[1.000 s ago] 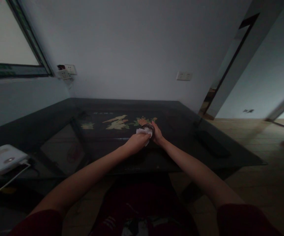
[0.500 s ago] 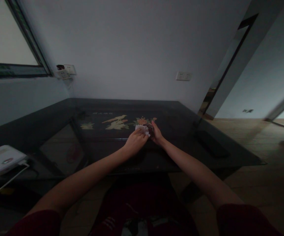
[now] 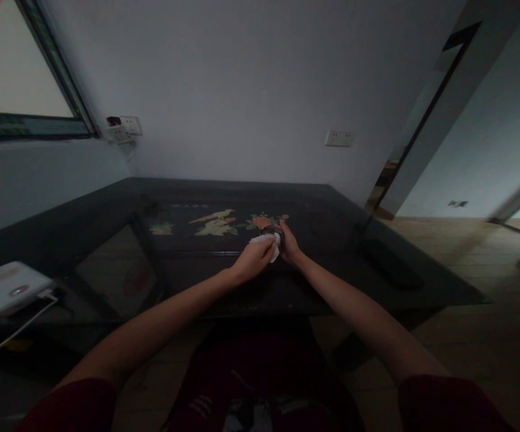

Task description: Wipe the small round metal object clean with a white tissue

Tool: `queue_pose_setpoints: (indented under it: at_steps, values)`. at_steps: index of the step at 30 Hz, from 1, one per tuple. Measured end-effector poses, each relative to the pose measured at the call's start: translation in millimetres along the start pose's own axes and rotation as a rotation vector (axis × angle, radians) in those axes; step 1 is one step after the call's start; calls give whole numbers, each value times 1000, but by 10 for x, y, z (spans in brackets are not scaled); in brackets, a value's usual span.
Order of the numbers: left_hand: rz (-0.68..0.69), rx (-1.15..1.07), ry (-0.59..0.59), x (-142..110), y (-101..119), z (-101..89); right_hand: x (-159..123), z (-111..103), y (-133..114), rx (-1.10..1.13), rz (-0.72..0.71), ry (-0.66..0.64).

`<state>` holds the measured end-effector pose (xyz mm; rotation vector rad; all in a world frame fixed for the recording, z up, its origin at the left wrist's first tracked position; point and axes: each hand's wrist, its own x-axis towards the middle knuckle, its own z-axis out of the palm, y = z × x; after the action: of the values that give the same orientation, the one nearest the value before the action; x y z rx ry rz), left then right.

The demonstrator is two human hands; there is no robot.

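Observation:
Over the middle of the dark table [image 3: 224,276], my two hands meet at a small, dark, shiny round object [image 3: 271,229]. My right hand [image 3: 290,245] wraps round its right side. A crumpled white tissue [image 3: 275,251] is pinched in my left hand [image 3: 255,260] and presses against the object's near side. Part of the object is hidden by the fingers and tissue, and its exact kind is too dim to make out.
The glossy tabletop bears a bird [image 3: 217,223] and flower design. On the left stands a white box [image 3: 10,287] with a white cable [image 3: 14,336]. A flat black item [image 3: 390,264] lies on the right. Behind the table is a wall with sockets [image 3: 340,138].
My left hand has shifted the tissue from the object's upper left to its near side. More of the object's top now shows. My right hand keeps its hold.

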<state>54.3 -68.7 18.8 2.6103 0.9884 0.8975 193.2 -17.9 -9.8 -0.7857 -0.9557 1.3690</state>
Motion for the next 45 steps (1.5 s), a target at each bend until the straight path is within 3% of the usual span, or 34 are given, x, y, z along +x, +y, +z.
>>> queue_pose_setpoints:
  at_steps: [5, 8, 16, 19, 23, 26, 30, 33, 35, 40, 45]
  values:
    - [73, 330, -167, -37, 28, -80, -1, 0, 6, -26, -42, -48]
    - [126, 504, -203, -44, 55, -126, 23, -10, 12, -22, -26, -44]
    - [178, 669, -29, -79, 4, -72, 54, -27, 37, 64, 47, 0]
    - [201, 678, -34, -77, -8, -51, 48, -27, 39, 70, 45, -10]
    - [224, 618, -141, -70, 30, -52, 41, -35, 29, 27, 12, -33]
    - [124, 493, -189, -60, 53, -56, 26, -39, 14, -48, -34, -96]
    - [-46, 133, -88, -10, 19, -35, 19, -35, 22, -92, -99, -152]
    - [-107, -154, -2, 30, -12, 1, 37, -38, 42, -57, -79, -95]
    - [-98, -220, 26, 36, -14, 23, 51, -42, 50, -26, -52, -59]
    - [-9, 44, -40, -12, -10, 24, 50, -45, 45, -10, -40, -33]
    - [61, 339, -223, -54, -14, -91, 36, -42, 46, -65, -76, -71]
